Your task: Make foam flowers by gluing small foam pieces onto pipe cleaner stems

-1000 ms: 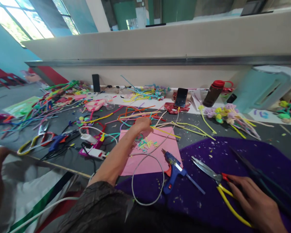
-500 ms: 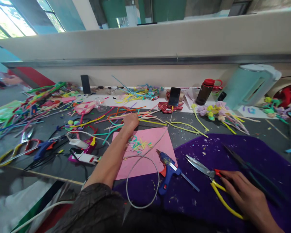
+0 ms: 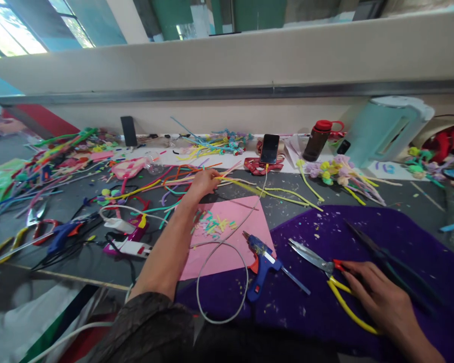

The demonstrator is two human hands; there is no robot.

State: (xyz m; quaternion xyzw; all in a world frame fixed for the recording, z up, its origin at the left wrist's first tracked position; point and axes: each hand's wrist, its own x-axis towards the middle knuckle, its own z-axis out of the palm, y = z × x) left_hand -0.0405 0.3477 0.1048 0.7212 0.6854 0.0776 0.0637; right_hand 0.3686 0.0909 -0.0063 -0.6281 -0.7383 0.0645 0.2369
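Note:
My left hand (image 3: pixel 204 184) reaches over a loose pile of pipe cleaners beyond the pink sheet. Its fingers are pinched on a yellow pipe cleaner (image 3: pixel 245 189), which trails to the right and is blurred. My right hand (image 3: pixel 378 295) grips the red handle of a pair of scissors (image 3: pixel 314 257) over the purple cloth (image 3: pixel 298 327). The other handle is yellow, and the blades point away to the left. On the pink sheet (image 3: pixel 208 259) lie short cut pieces (image 3: pixel 215 224) in yellow, green and pink. A blue glue gun (image 3: pixel 263 267) rests across the sheet's right edge.
A white cable (image 3: pixel 199 297) loops over the sheet to a phone (image 3: pixel 269 149). Dark pliers (image 3: pixel 386 262) lie right of my right hand. Behind stand a brown bottle (image 3: pixel 318 143) and a kettle (image 3: pixel 391 131). Another glue gun (image 3: pixel 64 234) and a power strip (image 3: pixel 130 247) are left.
My left hand has lifted slightly and its fingers have turned to the right, drawing the yellow pipe cleaner's near end up. My right hand stays on the scissors. The view has shifted a little.

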